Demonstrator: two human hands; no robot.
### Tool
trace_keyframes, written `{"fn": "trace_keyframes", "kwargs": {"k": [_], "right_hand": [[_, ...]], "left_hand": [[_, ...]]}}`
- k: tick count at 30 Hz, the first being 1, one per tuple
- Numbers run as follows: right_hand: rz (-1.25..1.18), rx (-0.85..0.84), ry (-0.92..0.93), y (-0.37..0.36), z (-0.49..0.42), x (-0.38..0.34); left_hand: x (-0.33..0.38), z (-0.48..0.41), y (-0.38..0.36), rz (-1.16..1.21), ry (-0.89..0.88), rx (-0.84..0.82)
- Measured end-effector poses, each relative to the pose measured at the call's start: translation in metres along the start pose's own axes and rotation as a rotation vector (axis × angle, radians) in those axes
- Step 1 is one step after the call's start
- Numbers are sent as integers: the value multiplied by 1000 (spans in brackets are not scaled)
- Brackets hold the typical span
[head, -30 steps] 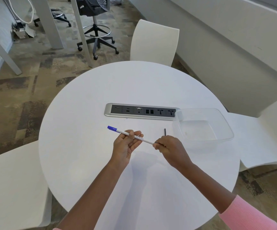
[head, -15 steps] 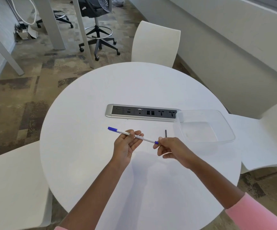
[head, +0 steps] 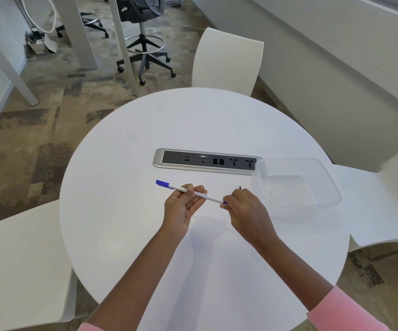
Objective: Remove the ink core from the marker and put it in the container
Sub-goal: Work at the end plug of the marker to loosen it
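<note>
Two hands share one marker (head: 194,193), held just above the round white table (head: 126,163), on the near side of the power strip (head: 205,161) set into the tabletop. Its long axis runs roughly parallel to that strip, tilted so that the blue-capped end lies toward the strip's left end and slightly farther from the person, while the other end points toward the clear container (head: 331,187), which overlaps the strip's right end. The left hand (head: 181,206) sits under the middle of the barrel, palm up, thumb and fingertips closed lightly around it. The right hand (head: 245,209) is pinched shut on the blue tip at the container-side end; whether that tip is a plug, a nib or the core itself I cannot tell. My judgement: the pull should go along the barrel's axis, rightward toward the container, which the right hand is nearer. A small dark piece (head: 240,188) lies on the table between the right hand and the container, too small to identify
</note>
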State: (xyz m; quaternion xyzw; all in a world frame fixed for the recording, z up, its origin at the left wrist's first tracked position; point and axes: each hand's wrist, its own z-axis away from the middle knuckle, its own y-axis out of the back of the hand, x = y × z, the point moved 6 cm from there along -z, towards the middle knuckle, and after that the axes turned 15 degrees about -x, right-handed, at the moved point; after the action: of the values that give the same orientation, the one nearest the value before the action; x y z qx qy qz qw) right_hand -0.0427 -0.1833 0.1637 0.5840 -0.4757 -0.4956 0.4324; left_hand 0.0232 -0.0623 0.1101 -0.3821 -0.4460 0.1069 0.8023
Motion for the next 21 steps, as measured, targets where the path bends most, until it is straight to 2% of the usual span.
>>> {"fn": "trace_keyframes", "kwargs": {"k": [4,7,11,17,19,21], "right_hand": [[-253,-132,-103,-6,-3,7],[-443,-318,-180,-9,-4,9],[-800,-455,-357,-14,-3,18],[-1315,-815,-608,-25,5,19],[-1407,-825,-620,-26,6,17],[-1279,-712,-561,-23,4,19]], "left_hand": [[0,1,0,-24,-3,-9],[0,1,-1,-42,-3,-13],[0,1,0,-75,0,-22],[-4,2,0,-84,6,-35],[-4,3,-1,-76,6,-26],[-3,2,0,-52,3,-1]]}}
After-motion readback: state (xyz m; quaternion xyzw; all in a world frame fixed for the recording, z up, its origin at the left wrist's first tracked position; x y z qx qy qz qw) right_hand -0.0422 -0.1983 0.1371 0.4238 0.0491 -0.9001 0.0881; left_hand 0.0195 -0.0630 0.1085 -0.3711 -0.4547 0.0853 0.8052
